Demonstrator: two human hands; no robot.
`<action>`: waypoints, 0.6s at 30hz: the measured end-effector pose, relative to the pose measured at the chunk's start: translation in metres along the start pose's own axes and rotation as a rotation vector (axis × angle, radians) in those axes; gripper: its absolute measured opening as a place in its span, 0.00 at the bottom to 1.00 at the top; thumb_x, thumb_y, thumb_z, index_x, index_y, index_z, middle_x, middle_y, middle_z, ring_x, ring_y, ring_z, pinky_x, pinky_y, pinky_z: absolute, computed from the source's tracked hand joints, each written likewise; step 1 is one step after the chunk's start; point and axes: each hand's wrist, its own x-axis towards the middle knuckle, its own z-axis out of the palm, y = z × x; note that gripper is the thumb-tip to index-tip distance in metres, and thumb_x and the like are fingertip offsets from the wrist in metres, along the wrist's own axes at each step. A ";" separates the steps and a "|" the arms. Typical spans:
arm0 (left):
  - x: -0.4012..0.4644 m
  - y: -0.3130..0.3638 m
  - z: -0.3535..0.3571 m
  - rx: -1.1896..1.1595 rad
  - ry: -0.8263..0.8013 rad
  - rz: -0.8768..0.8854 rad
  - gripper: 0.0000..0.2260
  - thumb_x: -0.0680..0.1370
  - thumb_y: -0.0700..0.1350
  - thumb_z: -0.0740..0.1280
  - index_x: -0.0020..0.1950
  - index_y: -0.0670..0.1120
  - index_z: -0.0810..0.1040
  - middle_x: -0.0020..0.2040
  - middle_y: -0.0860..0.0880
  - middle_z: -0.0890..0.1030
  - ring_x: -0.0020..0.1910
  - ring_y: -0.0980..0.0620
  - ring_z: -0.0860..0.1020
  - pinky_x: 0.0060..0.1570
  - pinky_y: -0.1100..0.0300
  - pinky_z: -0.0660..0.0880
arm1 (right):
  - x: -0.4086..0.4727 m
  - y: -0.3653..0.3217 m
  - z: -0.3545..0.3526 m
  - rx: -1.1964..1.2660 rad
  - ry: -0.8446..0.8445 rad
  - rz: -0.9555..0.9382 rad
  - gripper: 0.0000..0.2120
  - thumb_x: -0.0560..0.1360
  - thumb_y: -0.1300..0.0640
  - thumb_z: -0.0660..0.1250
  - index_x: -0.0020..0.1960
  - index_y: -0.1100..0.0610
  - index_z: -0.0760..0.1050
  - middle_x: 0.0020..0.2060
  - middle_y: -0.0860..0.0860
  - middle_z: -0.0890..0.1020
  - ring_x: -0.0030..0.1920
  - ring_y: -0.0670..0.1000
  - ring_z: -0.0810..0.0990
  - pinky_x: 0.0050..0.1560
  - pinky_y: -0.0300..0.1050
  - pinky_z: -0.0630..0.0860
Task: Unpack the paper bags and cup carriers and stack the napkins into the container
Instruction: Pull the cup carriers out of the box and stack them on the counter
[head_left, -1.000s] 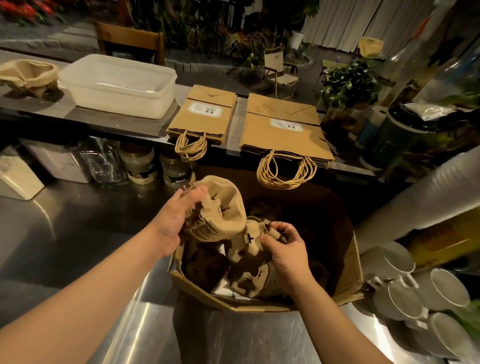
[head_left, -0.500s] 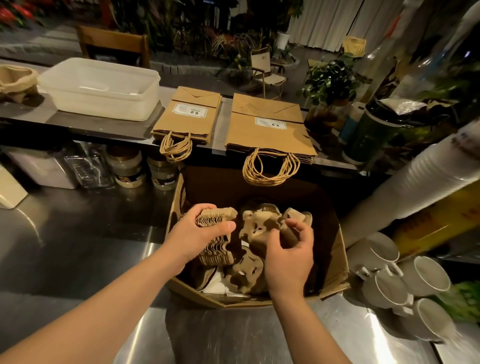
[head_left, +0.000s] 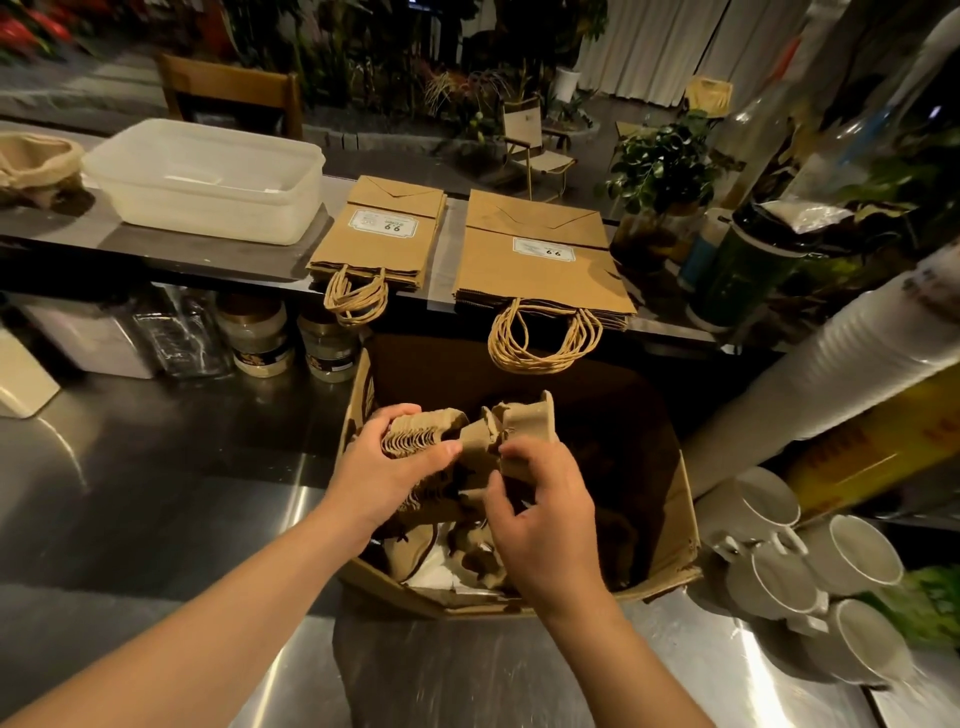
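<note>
An open cardboard box stands on the steel counter in front of me. Over it, my left hand grips a nested stack of brown pulp cup carriers by its edge. My right hand pinches a second bunch of cup carriers beside the first; the two bunches touch. More carriers and white napkins lie in the box bottom. Two flat stacks of kraft paper bags, a smaller stack and a larger stack, rest on the raised shelf. A translucent plastic container sits left of them.
A further carrier stack lies at the shelf's far left. Jars and clear tubs stand under the shelf. Sleeves of white cups lean at the right, with white mugs below them. Bare steel counter spreads to the left.
Both hands have drawn together over the box. The left carrier stack dropped lower and turned on its side; the right hand lifted its bunch up against it.
</note>
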 end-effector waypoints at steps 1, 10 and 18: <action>0.001 -0.001 -0.001 -0.013 0.001 -0.006 0.37 0.60 0.66 0.82 0.66 0.63 0.74 0.60 0.54 0.78 0.60 0.51 0.78 0.58 0.49 0.80 | 0.001 0.000 -0.001 -0.044 -0.019 -0.037 0.15 0.78 0.56 0.71 0.58 0.41 0.72 0.52 0.42 0.74 0.52 0.42 0.77 0.46 0.33 0.79; 0.001 -0.006 0.000 0.021 -0.012 0.065 0.36 0.60 0.68 0.81 0.66 0.63 0.74 0.60 0.56 0.79 0.61 0.52 0.79 0.58 0.51 0.81 | 0.002 -0.001 0.000 -0.164 -0.018 -0.098 0.15 0.76 0.56 0.73 0.59 0.45 0.73 0.51 0.43 0.75 0.47 0.45 0.77 0.43 0.43 0.82; -0.004 -0.012 0.003 -0.068 -0.070 0.104 0.34 0.61 0.65 0.82 0.65 0.63 0.75 0.59 0.55 0.82 0.60 0.52 0.81 0.57 0.48 0.82 | 0.000 -0.014 0.005 0.135 -0.014 0.022 0.12 0.80 0.53 0.69 0.55 0.36 0.73 0.52 0.36 0.76 0.55 0.41 0.77 0.49 0.38 0.81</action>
